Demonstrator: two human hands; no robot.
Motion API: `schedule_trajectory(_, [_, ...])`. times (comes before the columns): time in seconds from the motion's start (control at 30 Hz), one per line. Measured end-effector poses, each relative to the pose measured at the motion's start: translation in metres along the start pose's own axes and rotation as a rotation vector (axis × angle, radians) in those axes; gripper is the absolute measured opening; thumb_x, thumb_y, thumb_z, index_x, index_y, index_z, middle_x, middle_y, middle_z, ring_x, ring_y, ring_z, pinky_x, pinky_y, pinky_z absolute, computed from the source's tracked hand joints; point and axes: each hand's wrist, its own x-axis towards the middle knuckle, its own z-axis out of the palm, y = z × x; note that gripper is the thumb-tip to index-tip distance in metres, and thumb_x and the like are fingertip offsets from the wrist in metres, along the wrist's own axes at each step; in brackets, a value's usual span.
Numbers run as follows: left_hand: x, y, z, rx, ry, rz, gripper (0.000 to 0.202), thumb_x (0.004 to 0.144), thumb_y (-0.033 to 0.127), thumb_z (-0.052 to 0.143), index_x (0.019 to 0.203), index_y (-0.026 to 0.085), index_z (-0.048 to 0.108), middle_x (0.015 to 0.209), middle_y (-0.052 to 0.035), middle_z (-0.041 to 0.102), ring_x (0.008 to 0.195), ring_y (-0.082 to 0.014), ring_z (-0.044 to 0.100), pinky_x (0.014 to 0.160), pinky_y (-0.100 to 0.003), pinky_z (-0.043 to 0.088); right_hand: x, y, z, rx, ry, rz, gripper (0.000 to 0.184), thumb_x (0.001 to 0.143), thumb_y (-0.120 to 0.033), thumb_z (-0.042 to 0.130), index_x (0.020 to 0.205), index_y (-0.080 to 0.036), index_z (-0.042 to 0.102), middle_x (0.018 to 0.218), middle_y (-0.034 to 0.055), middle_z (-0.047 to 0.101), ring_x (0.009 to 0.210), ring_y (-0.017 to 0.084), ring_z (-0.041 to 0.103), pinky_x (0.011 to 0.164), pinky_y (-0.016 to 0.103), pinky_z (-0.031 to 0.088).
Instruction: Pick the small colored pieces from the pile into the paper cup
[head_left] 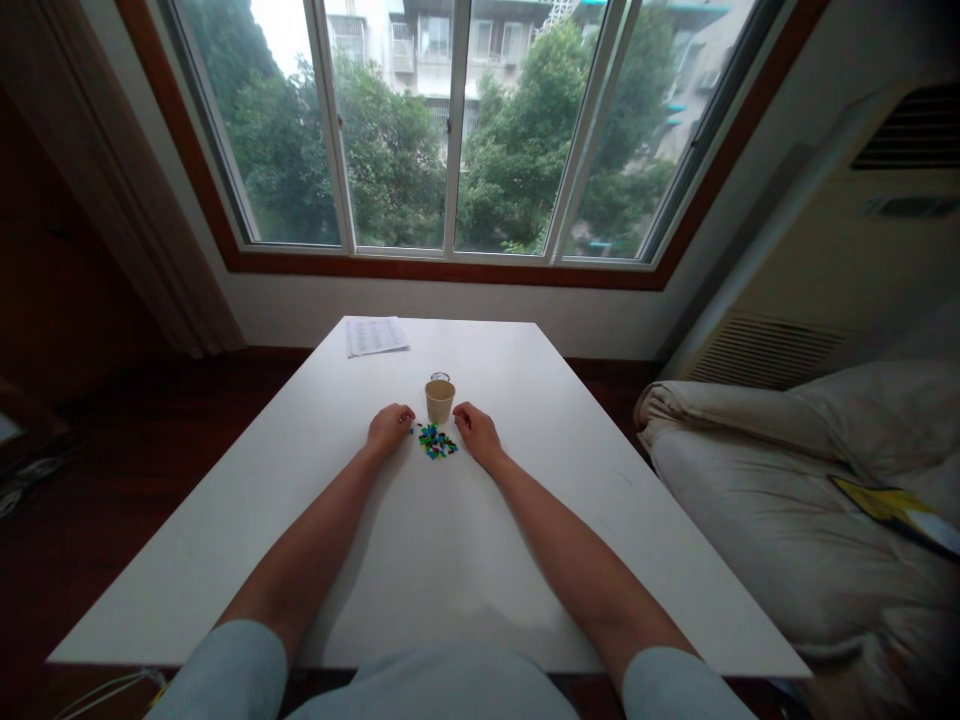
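A small tan paper cup (439,403) stands upright on the white table. Just in front of it lies a loose pile of small colourful pieces (436,442), mostly blue and green; their exact kind is too small to tell. My left hand (391,428) rests left of the pile with its fingers curled together, close to a few stray pieces. On the other side, my right hand (478,432) has its fingers drawn together near the cup's right side, apart from the pile. Whatever either hand pinches is too small or hidden to make out.
Behind the cup lies a thin dark ring-shaped item (440,377). Printed paper sheets (375,336) are at the far left of the white table (570,560). A pale sofa (742,490) stands to the right, and a window is beyond the table.
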Motion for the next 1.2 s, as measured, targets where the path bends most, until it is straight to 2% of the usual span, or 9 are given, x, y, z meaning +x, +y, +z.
schedule_trajectory(0.2, [-0.004, 0.002, -0.002, 0.011, 0.006, 0.084, 0.02, 0.089, 0.025, 0.057, 0.098, 0.022, 0.074, 0.098, -0.0066, 0.067, 0.093, -0.0182, 0.059, 0.081, -0.027, 0.045, 0.002, -0.003, -0.002, 0.019, 0.084, -0.03, 0.024, 0.092, -0.02, 0.039, 0.1, -0.02, 0.062, 0.098, 0.0065, 0.064, 0.09, 0.019, 0.057, 0.084, 0.03, 0.045])
schedule_trajectory(0.5, [-0.001, -0.001, 0.007, -0.024, 0.017, 0.152, 0.016, 0.086, 0.025, 0.063, 0.097, 0.024, 0.075, 0.096, -0.0059, 0.065, 0.091, -0.0197, 0.057, 0.08, -0.029, 0.042, 0.004, -0.005, -0.003, 0.028, 0.158, -0.06, 0.024, 0.091, -0.018, 0.041, 0.094, -0.02, 0.065, 0.093, 0.006, 0.064, 0.086, 0.02, 0.058, 0.08, 0.032, 0.049])
schedule_trajectory(0.6, [-0.002, 0.003, 0.008, 0.0, 0.042, 0.126, 0.014, 0.087, 0.024, 0.061, 0.092, 0.024, 0.074, 0.095, -0.0068, 0.065, 0.091, -0.0204, 0.057, 0.078, -0.03, 0.041, 0.004, -0.012, -0.007, 0.008, 0.195, -0.075, 0.028, 0.094, -0.021, 0.04, 0.104, -0.019, 0.066, 0.101, 0.0085, 0.065, 0.094, 0.021, 0.059, 0.083, 0.035, 0.052])
schedule_trajectory(0.67, [-0.004, 0.006, 0.007, 0.003, 0.051, 0.128, 0.014, 0.087, 0.022, 0.06, 0.089, 0.023, 0.073, 0.095, -0.0072, 0.065, 0.091, -0.0205, 0.057, 0.078, -0.03, 0.041, 0.004, -0.018, -0.009, -0.023, 0.219, -0.121, 0.032, 0.097, -0.024, 0.04, 0.117, -0.02, 0.064, 0.114, 0.0104, 0.064, 0.108, 0.023, 0.057, 0.093, 0.039, 0.052])
schedule_trajectory(0.73, [-0.006, 0.008, 0.006, -0.013, 0.055, 0.142, 0.014, 0.088, 0.021, 0.058, 0.088, 0.023, 0.073, 0.095, -0.0073, 0.065, 0.091, -0.0205, 0.057, 0.08, -0.03, 0.042, 0.004, -0.024, -0.009, -0.059, 0.219, -0.192, 0.037, 0.098, -0.027, 0.041, 0.13, -0.021, 0.059, 0.129, 0.0108, 0.059, 0.124, 0.025, 0.051, 0.106, 0.045, 0.046])
schedule_trajectory(0.83, [-0.007, 0.011, 0.004, -0.047, 0.065, 0.132, 0.014, 0.088, 0.02, 0.058, 0.087, 0.021, 0.072, 0.095, -0.007, 0.067, 0.092, -0.0199, 0.058, 0.083, -0.03, 0.042, 0.005, -0.029, -0.008, -0.099, 0.151, -0.295, 0.047, 0.099, -0.03, 0.042, 0.145, -0.022, 0.047, 0.147, 0.0089, 0.048, 0.14, 0.026, 0.037, 0.118, 0.051, 0.034])
schedule_trajectory(0.93, [-0.008, 0.013, 0.001, -0.092, 0.086, 0.055, 0.016, 0.089, 0.02, 0.055, 0.09, 0.021, 0.071, 0.094, -0.0056, 0.069, 0.088, -0.0185, 0.06, 0.08, -0.028, 0.042, 0.006, -0.027, -0.006, -0.12, 0.046, -0.353, 0.053, 0.099, -0.033, 0.045, 0.151, -0.023, 0.039, 0.155, 0.0069, 0.038, 0.148, 0.027, 0.026, 0.12, 0.054, 0.029])
schedule_trajectory(1.03, [-0.01, 0.015, -0.003, -0.158, 0.098, -0.025, 0.016, 0.09, 0.025, 0.054, 0.095, 0.022, 0.07, 0.09, -0.0038, 0.071, 0.08, -0.0172, 0.061, 0.072, -0.027, 0.041, 0.007, -0.02, -0.005, -0.108, 0.026, -0.336, 0.055, 0.099, -0.036, 0.045, 0.152, -0.024, 0.037, 0.159, 0.0066, 0.032, 0.15, 0.026, 0.021, 0.121, 0.052, 0.027])
schedule_trajectory(1.2, [-0.013, 0.016, -0.007, -0.229, 0.156, -0.054, 0.012, 0.086, 0.025, 0.058, 0.094, 0.022, 0.066, 0.081, -0.0012, 0.069, 0.07, -0.0153, 0.058, 0.065, -0.025, 0.038, 0.005, -0.006, -0.002, -0.039, 0.062, -0.208, 0.052, 0.1, -0.039, 0.044, 0.15, -0.025, 0.04, 0.157, 0.0086, 0.034, 0.146, 0.025, 0.03, 0.12, 0.048, 0.029])
